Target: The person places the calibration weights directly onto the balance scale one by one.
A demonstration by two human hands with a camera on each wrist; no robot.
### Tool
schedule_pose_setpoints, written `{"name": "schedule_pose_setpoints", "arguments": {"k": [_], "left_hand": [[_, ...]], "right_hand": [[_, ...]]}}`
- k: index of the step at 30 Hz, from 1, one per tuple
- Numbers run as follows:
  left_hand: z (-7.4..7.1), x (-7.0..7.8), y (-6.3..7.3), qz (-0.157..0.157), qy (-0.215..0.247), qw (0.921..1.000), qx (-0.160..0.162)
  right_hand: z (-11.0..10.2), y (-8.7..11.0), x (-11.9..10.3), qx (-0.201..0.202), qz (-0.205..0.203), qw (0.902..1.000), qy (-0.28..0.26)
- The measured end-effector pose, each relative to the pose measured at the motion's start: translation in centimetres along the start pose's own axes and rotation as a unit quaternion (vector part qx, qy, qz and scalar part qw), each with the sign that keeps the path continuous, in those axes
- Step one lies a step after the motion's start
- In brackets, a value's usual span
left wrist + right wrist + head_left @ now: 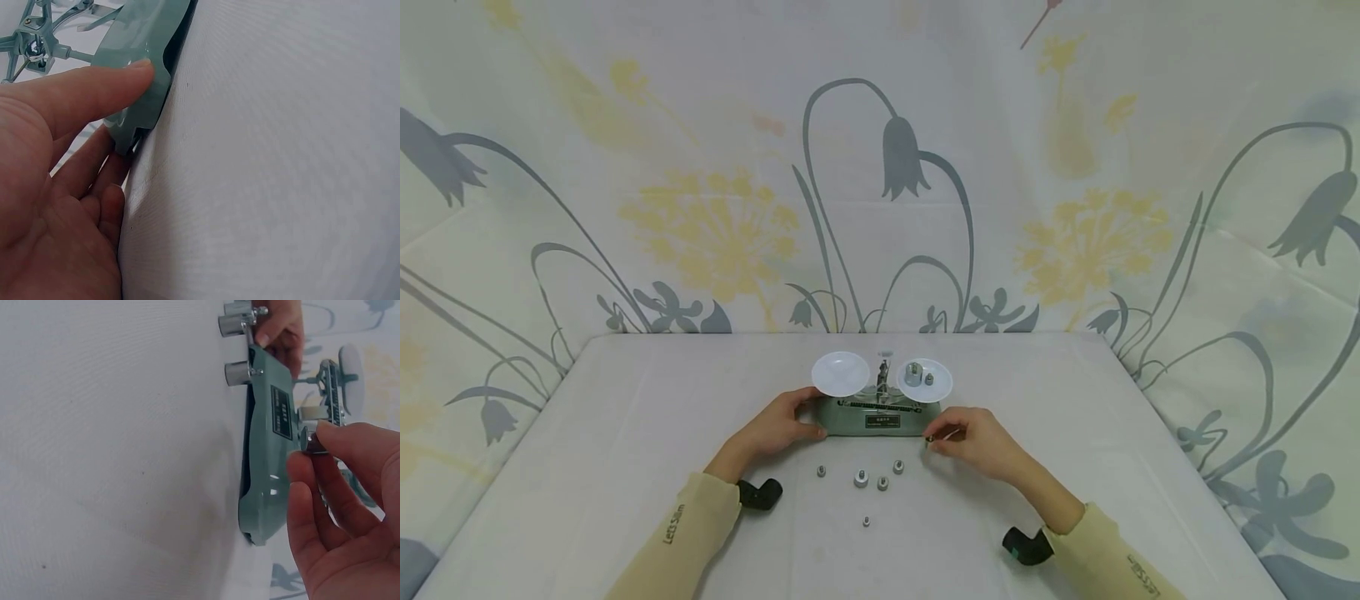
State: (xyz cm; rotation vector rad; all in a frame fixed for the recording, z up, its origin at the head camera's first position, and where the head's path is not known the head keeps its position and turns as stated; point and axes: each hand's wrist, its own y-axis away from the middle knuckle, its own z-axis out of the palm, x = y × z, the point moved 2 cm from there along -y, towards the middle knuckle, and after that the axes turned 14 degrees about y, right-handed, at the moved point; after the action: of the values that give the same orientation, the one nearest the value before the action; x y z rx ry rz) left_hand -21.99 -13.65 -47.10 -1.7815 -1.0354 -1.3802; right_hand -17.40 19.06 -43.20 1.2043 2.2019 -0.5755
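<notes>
A green balance scale [880,419] stands on the table with two white pans. Its left end is in the grip of my left hand [778,425]; in the left wrist view the thumb [125,84] presses the green housing while other fingers reach behind it. My right hand [981,442] pinches a small metal weight [309,441] between thumb and fingertips, in front of the base's right end. On the right pan [938,390] sit a larger weight [913,375] and a small one [929,379]. Nothing lies on the left pan [840,373].
Several knobbed metal weights, one of them the widest [861,478], stand upright on the white tabletop [760,550] in front of the scale. The smallest weight [867,522] is closest to me. A flower-printed curtain [880,208] rises behind the table's far edge.
</notes>
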Motion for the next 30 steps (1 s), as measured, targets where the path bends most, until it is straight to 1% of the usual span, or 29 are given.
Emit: {"name": "schedule_pose_setpoints", "arguments": {"k": [8,14,30], "left_hand": [[-0.1,0.1,0.0,0.010,0.006,0.9999,-0.006],[-0.1,-0.1,0.0,0.008,0.013,0.9999,-0.005],[0.0,0.0,0.0,0.007,0.004,1.0000,0.000]], "right_hand": [[-0.8,-0.1,-0.3,0.006,-0.010,0.9999,0.005],[-1.5,-0.2,-0.6,0.008,-0.011,0.9998,0.014],[-3.2,-0.4,-1.6,0.017,-0.020,0.9992,0.030]]}}
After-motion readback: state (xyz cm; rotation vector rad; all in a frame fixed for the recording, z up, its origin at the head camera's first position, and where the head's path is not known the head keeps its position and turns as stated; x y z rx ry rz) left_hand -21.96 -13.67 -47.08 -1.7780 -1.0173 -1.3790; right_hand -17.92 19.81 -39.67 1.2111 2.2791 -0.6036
